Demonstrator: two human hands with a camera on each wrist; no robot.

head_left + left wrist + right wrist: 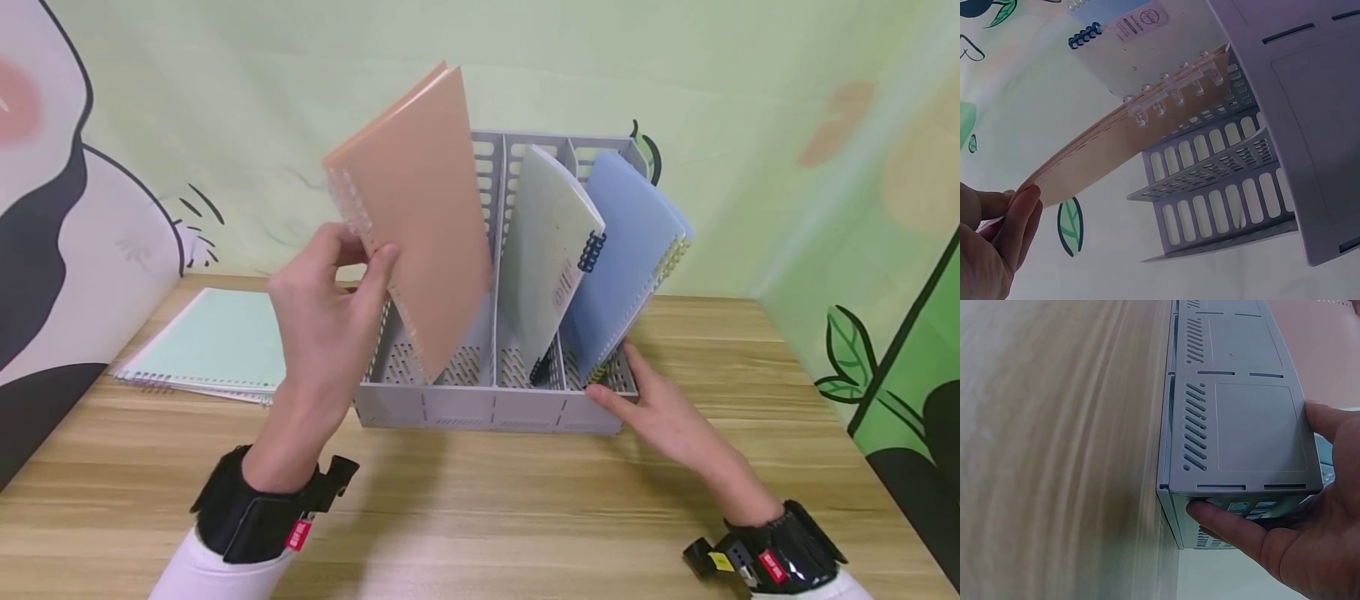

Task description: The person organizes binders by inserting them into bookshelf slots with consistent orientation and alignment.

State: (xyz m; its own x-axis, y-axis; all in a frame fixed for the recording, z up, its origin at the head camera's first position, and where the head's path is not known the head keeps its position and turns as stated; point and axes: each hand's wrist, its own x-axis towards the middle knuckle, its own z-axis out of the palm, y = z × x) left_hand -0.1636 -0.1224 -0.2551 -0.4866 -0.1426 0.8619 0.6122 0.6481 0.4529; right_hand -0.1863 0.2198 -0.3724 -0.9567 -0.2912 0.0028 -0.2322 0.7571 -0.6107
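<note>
My left hand [324,304] pinches an orange spiral notebook [431,208] by its bound edge, thumb in front and fingers behind. The notebook stands tilted, its lower end inside a left compartment of a grey desk file organizer [491,410]. In the left wrist view, the clear binding rings of the orange notebook [1116,137] show near the organizer's front wall. At the organizer's front right corner, my right hand [678,421] grips the wall. The right wrist view shows the thumb and a finger of that hand [1297,544] spread around the corner.
A pale grey notebook [536,250] with black rings and a blue notebook [626,242] with yellowish rings lean in the organizer's right compartments. Mint green spiral notebooks [213,342] lie stacked on the wooden table [420,517] at left. A printed curtain [742,150] hangs behind.
</note>
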